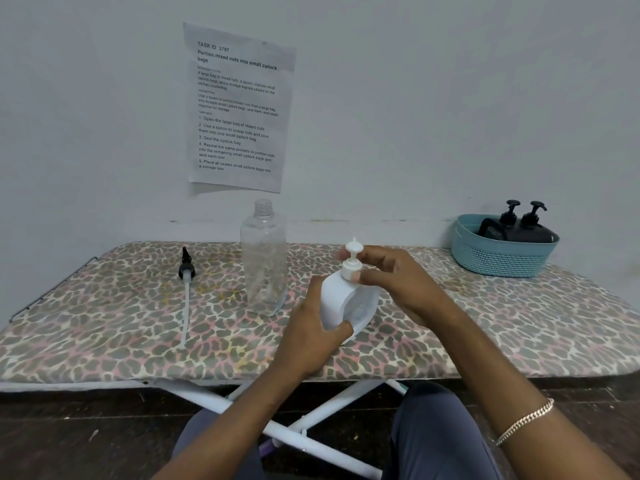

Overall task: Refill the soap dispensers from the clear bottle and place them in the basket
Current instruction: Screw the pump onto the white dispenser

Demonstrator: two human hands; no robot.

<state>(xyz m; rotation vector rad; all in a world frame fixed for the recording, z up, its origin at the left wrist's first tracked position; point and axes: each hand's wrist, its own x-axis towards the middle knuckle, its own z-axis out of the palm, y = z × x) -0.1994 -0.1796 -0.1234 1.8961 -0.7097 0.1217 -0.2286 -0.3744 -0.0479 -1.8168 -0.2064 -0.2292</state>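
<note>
A white soap dispenser (337,299) stands tilted near the middle of the board. My left hand (313,332) grips its body from the left and below. My right hand (394,277) pinches the white pump collar (350,270) at its top. Just behind and to the left stands the clear bottle (264,258), uncapped and almost empty. A black pump with a long white tube (186,289) lies flat on the left of the board. The teal basket (498,252) at the far right holds two black dispensers (519,225).
The patterned ironing board (104,323) runs against a white wall, with a metal rack at its left end. A printed sheet (239,109) is taped to the wall above the clear bottle. White board legs and my knees are below the front edge.
</note>
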